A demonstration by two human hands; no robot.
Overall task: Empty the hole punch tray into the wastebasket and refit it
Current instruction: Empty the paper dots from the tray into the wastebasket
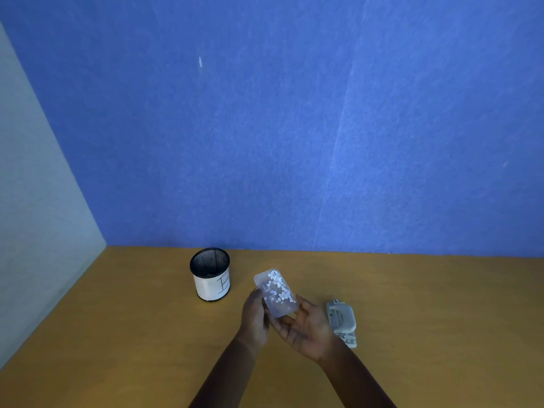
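Since the clear tray (276, 293) is still full of paper dots, both hands cradle it open side up, left hand (255, 316) gripping one edge, right hand (306, 325) cupped underneath, between the mesh wastebasket (210, 273) and the hole punch (341, 322) lying on the desk (117, 334), probably so nothing spills.

- Both forearms run off the bottom edge.
- The right hand (306, 328) hides the hole punch's (341, 320) near left side.
- The marking on the wastebasket's (210, 275) label is unreadable.
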